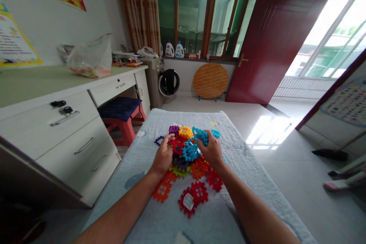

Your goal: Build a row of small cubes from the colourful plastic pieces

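My right hand (211, 146) is closed on light blue toothed plastic pieces (201, 136) over the right side of a pile. Beside the pile's left edge is my left hand (166, 154), its fingers apart and next to a red piece (177, 145); nothing shows in its grasp. More blue pieces (191, 151) lie between the hands. Yellow (185, 132) and purple (174, 129) pieces sit at the pile's back. Nearer to me are orange pieces (162, 190) on the left and red ones (187, 201) towards the middle.
A grey-blue cloth (137, 198) covers the table. To the left are a white desk (51, 84) with a plastic bag (93, 59) and a red stool (126, 122). Behind stand a washing machine (154, 84), a round wooden board (210, 81) and a dark red door (265, 38).
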### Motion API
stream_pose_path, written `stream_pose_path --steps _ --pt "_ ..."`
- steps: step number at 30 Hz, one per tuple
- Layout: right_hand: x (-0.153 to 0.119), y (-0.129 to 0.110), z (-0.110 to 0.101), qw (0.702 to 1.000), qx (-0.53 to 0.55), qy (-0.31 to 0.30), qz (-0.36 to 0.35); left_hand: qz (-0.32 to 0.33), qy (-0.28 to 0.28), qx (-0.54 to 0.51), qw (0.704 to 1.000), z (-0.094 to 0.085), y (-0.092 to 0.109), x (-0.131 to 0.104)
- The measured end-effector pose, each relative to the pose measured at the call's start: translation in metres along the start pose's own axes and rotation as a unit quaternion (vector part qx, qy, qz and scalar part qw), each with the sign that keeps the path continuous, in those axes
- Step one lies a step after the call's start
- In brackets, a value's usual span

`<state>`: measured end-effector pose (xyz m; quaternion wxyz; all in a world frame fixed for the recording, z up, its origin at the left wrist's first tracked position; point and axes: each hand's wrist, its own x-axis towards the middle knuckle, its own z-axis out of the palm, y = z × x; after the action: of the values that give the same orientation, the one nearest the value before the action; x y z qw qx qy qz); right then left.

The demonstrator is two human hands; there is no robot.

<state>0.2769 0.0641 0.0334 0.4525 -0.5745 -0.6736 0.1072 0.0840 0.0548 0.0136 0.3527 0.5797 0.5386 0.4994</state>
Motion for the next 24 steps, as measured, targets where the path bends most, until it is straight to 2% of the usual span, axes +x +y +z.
stream_pose_path --steps 3,7,11,12,14,16,20,24 --pt "0.005 0.009 -0.006 0.999 -0.027 -0.016 -0.017 0.016 0.014 -0.001 1.000 0.004 -0.005 0.010" --pt "0.008 0.023 -0.011 0.999 -0.006 -0.038 -0.036 0.018 0.058 -0.030 0.998 0.005 -0.007 0.031" --pt "0.015 0.043 -0.012 1.000 -0.012 0.001 -0.006 0.036 0.089 0.023 0.995 0.000 0.002 0.059" --pt "0.017 0.048 -0.012 1.000 -0.012 0.011 0.011 0.058 0.076 0.063 0.993 -0.001 0.005 0.066" --pt "0.022 0.059 -0.011 0.999 -0.004 0.008 0.051 0.112 0.007 0.176 0.978 -0.001 0.012 0.080" --pt "0.024 0.067 -0.008 0.996 0.002 -0.023 0.082 0.140 -0.081 0.300 0.940 0.003 0.016 0.093" --pt "0.024 0.073 0.006 0.994 -0.030 -0.075 0.080 0.094 -0.196 0.452 0.865 0.017 0.017 0.110" --pt "0.021 0.067 0.013 0.986 -0.084 -0.135 0.043 0.047 -0.269 0.481 0.833 0.029 0.014 0.116"
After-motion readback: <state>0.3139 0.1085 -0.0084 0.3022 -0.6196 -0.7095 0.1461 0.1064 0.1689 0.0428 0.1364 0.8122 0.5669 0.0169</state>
